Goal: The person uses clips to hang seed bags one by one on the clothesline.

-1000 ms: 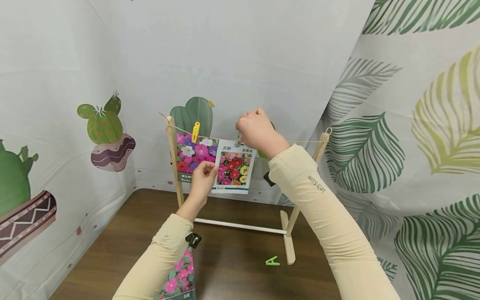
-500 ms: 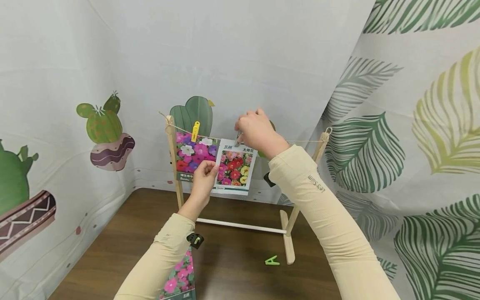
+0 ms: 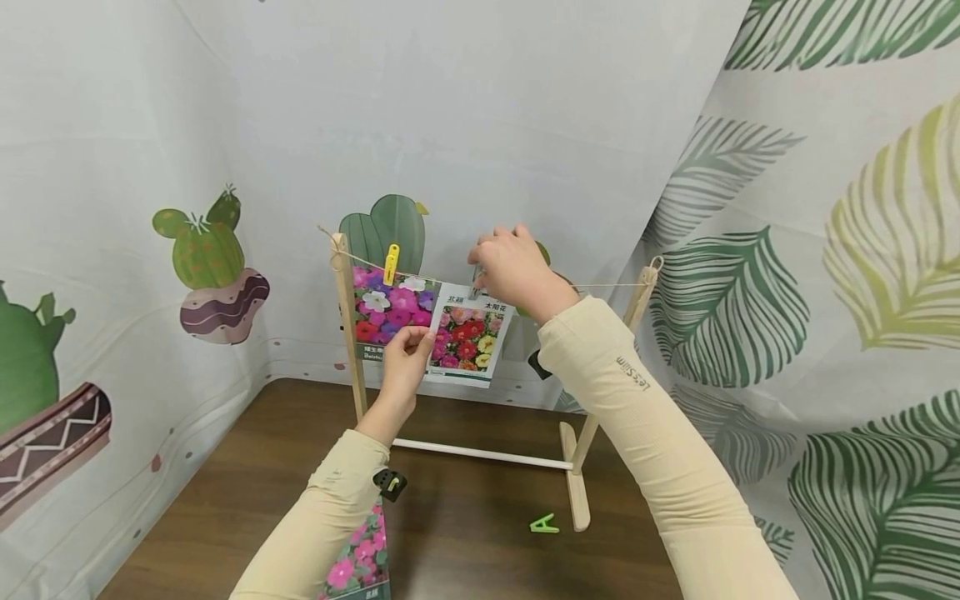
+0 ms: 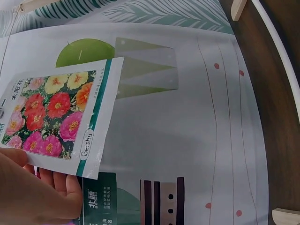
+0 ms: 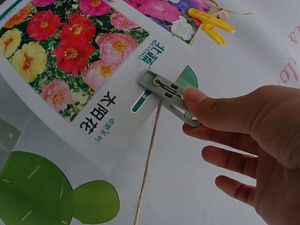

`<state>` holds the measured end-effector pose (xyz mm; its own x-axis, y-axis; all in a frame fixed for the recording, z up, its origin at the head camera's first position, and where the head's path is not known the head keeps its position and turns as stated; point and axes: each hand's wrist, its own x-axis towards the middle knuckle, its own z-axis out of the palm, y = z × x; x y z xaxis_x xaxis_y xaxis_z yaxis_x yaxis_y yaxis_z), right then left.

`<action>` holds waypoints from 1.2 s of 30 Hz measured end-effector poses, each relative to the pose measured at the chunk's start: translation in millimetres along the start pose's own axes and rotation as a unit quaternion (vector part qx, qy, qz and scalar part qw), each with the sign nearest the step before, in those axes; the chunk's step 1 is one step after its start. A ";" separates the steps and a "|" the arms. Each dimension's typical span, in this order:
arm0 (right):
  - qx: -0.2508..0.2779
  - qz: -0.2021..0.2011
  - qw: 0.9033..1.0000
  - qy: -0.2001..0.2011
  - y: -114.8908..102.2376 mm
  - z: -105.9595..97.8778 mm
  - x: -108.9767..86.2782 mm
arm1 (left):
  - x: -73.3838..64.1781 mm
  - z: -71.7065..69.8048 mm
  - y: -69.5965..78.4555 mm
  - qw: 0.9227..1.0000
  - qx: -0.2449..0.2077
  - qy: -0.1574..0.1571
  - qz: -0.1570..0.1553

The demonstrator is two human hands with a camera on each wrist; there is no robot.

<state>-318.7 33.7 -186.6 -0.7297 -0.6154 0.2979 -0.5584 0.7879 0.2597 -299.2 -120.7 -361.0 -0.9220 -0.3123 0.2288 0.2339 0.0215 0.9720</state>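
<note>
Presently I see the white flower packet (image 3: 468, 337) slightly tilted between the two hands: the left hand (image 3: 403, 367) pinches its left edge between thumb and finger, while the right hand (image 3: 517, 267), above its top edge, pinches the handle end of a grey clip (image 5: 168, 96), its other fingers spread loosely. The clip's nose lies over the packet's top edge, beside the string (image 5: 150, 150); whether it grips the string too, I cannot tell. Partly behind the white packet, a petunia packet (image 3: 393, 308) hangs from a yellow clip (image 3: 391, 265) near the left post of the wooden stand (image 3: 349, 325). On the table (image 3: 465, 533), a green clip (image 3: 543, 524) lies near the stand's right foot, and a pink-flowered packet (image 3: 363, 554) toward the near side, partly blocked from me by the left sleeve (image 3: 322, 521).
</note>
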 end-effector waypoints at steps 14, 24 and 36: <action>-0.002 0.001 1.000 -0.005 0.2 -0.2 -1.6 | -0.7 -1.2 0.9 1.000 -0.013 0.002 0.002; 0.011 -0.004 1.000 0.007 1.0 2.8 -6.1 | -2.5 -4.8 2.5 1.000 -0.012 0.014 -0.008; 0.051 -0.004 0.998 0.030 4.0 4.3 -13.9 | -4.2 -13.5 2.8 1.000 -0.012 0.003 -0.020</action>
<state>-312.5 45.5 -193.6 -0.7020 -0.6188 0.3525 -0.6030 0.7798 0.1682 -290.5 -132.1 -359.9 -0.9286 -0.3191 0.1897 0.2046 -0.0134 0.9788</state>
